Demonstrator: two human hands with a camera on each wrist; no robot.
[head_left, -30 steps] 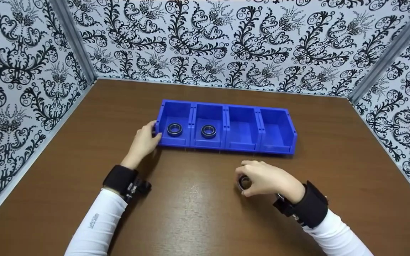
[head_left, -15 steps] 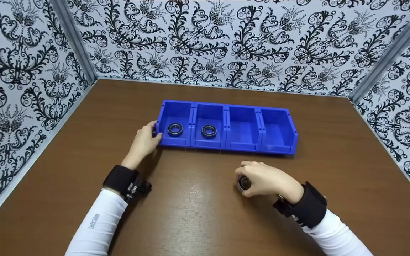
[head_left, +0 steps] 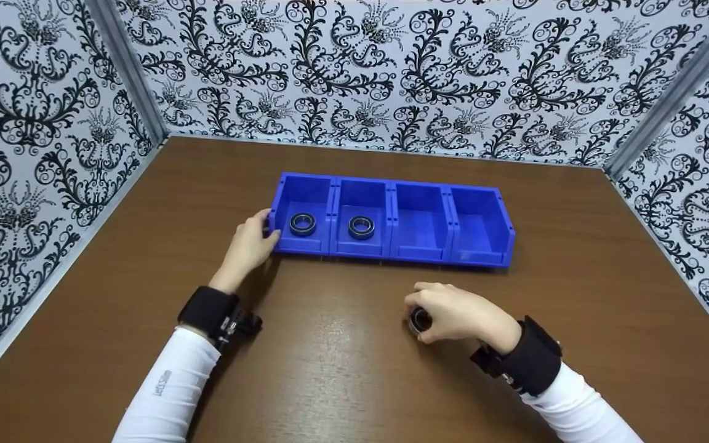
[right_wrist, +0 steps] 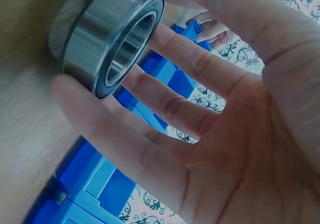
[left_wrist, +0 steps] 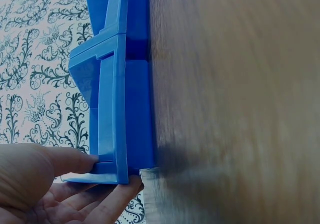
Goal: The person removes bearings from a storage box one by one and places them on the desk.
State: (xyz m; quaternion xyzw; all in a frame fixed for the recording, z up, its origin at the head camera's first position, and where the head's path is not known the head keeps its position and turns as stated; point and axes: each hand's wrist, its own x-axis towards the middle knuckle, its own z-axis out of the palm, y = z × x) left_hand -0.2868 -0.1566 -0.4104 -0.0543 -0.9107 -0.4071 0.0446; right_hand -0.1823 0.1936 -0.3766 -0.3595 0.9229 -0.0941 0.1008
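A row of joined blue bins (head_left: pixel 359 248) stands on the table, divided into several compartments. My left hand (head_left: pixel 255 242) grips its left end, and in the left wrist view the thumb (left_wrist: pixel 75 160) hooks over the rim with fingers on the outer side. One ball bearing (head_left: pixel 303 224) lies flat in the leftmost compartment and another bearing (head_left: pixel 361 227) in the one beside it. In front of the bins, my right hand (head_left: pixel 460 312) holds a third bearing (right_wrist: pixel 95 38) tilted on edge between thumb and fingers, low over the table; whether it touches the wood is unclear.
The brown wooden table (head_left: pixel 330 381) extends around the bins on every side. Patterned panels (head_left: pixel 354 74) wall it in at the back, left and right, with grey metal posts (head_left: pixel 127 67) at the corners.
My right hand, with the bearing, has shifted very slightly left and toward me. The left hand and the bins stay practically where they were.
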